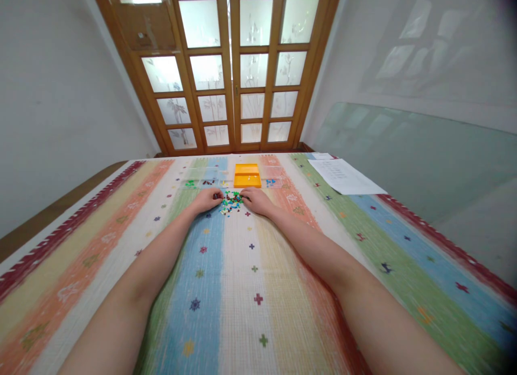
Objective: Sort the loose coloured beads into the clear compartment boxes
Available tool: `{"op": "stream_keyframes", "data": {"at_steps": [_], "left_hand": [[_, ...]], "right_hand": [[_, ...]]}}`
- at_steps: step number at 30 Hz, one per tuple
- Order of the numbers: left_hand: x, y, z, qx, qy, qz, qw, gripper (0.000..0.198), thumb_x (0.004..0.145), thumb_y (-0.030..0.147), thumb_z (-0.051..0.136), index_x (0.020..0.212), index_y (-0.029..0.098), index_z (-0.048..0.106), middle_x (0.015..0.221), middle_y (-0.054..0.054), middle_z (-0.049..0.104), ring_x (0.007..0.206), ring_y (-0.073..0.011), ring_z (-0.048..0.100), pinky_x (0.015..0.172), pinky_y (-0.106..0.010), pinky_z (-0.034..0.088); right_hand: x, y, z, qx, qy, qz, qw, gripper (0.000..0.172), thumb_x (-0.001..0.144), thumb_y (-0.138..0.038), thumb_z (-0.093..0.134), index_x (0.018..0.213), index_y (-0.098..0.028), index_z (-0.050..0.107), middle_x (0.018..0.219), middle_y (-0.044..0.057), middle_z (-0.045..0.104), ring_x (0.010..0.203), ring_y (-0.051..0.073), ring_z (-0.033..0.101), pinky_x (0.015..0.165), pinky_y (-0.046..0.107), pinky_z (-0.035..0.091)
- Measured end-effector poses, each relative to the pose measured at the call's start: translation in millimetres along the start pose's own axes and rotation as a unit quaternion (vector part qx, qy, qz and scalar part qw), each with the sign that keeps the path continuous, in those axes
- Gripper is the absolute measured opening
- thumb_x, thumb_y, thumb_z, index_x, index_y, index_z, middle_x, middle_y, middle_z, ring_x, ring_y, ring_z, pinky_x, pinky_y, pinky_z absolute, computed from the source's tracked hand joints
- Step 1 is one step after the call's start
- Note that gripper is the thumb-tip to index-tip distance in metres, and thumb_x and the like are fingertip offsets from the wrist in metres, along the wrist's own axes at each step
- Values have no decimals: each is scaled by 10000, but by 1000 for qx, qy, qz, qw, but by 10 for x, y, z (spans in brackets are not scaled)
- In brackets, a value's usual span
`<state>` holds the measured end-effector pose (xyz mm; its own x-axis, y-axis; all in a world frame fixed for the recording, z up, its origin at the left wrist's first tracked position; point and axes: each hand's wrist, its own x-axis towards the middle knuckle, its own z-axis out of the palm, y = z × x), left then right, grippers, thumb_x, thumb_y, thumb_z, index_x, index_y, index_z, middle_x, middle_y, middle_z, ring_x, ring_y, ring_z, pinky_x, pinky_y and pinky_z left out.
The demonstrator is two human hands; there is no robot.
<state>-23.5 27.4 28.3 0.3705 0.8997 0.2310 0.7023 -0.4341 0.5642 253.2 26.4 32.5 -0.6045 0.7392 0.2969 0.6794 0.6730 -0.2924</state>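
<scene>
A pile of small mixed-colour pieces (231, 200), green, blue, dark red and pale, lies on the striped tablecloth. At its left edge is my left hand (208, 200), fingers curled together around something too small to make out. My right hand (255, 199) rests at the pile's right edge, its fingers bent and closed; whatever they hold is hidden. Just beyond the pile stands an open orange box (247, 179) with a few pale bits inside. Sorted groups lie either side of it: green pieces (189, 183), dark red pieces (209, 182) and yellow pieces (224, 182) left, blue pieces (270, 181) right.
Clear trays seem to lie under the sorted groups. White paper sheets (345, 176) lie at the table's back right. The striped tablecloth (242, 289) covers the table. Wooden doors with glass panes (252, 65) stand behind, and a glass panel (407, 159) leans at the right.
</scene>
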Motion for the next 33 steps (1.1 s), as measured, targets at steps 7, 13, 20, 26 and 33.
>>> {"op": "stream_keyframes", "data": {"at_steps": [7,13,20,26,33], "left_hand": [[-5,18,-25,25,-3,15,1000,93,791,205,661,835,222,742,838,-43,691,777,-212,605,768,-325,496],[12,-58,13,57,24,2,998,31,785,240,676,773,228,702,801,-45,668,745,-215,588,753,-322,473],[-15,38,22,124,33,21,992,60,828,266,664,809,238,714,902,-85,691,869,-258,632,805,-335,466],[23,1,9,86,59,-10,994,39,809,247,660,812,237,697,842,-54,691,791,-229,612,750,-311,443],[296,-154,1,-54,119,-69,989,71,785,273,633,816,210,643,759,-15,669,693,-176,592,665,-273,458]], "right_hand": [[-3,-18,-18,-3,-5,3,1000,279,1054,-265,559,1204,-178,778,1175,129,748,1104,231,652,1011,340,452],[4,-4,1,1,-1,1,1000,266,1048,-285,588,1202,-181,777,1176,129,747,1104,230,653,1013,337,451],[24,35,48,-2,2,1,1000,265,1051,-291,581,1186,-187,784,1165,126,752,1094,232,660,1019,345,455],[29,84,88,-6,5,-5,1000,268,1051,-269,572,1203,-186,777,1186,118,750,1125,222,652,1033,334,448],[34,114,122,-14,7,-13,1000,254,1056,-253,571,1197,-192,772,1206,111,746,1157,209,646,1041,309,435]]}}
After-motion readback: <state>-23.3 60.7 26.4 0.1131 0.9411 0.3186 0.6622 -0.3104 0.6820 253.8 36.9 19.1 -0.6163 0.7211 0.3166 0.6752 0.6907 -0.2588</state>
